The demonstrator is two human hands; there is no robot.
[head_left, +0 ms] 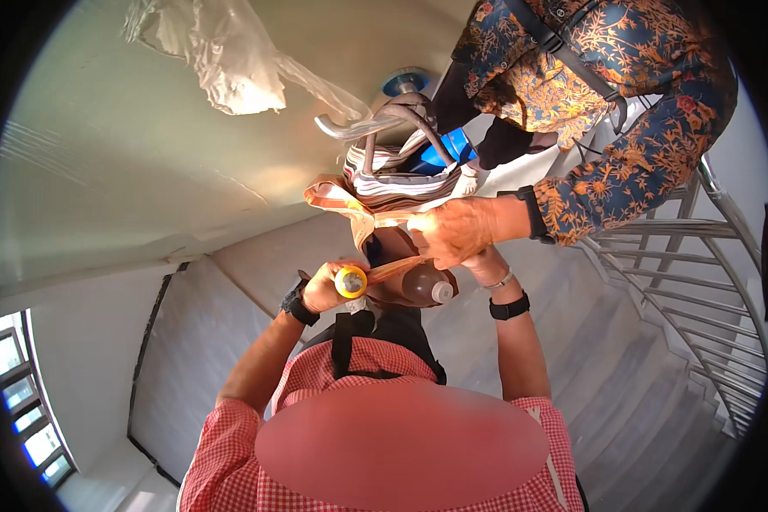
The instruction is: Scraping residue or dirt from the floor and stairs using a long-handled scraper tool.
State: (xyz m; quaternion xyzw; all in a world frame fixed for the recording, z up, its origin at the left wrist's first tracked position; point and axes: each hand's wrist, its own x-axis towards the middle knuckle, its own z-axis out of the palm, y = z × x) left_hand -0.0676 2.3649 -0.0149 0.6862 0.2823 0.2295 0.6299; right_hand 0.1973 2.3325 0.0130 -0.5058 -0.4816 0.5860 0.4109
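My left hand (322, 288) is closed round a yellow-topped object (351, 282) that looks like a bottle seen end-on. An orange strap (394, 270) runs from beside it to the brown bag (392, 246) between my hands. A clear bottle (421, 284) with a white cap lies tilted at the bag's near side. My right hand (487, 266) reaches in beyond this bottle. Its fingers are hidden behind another person's hand (456, 229), which grips the bag's upper edge near the peach-coloured handle (337, 196).
A striped bag (401, 183) with grey handles and a blue object (439, 152) hangs against the wall. White plastic (230, 60) hangs at upper left. The other person (623, 162), in a floral shirt, stands opposite. Metal railing (683, 256) and stairs (589, 367) lie to the right.
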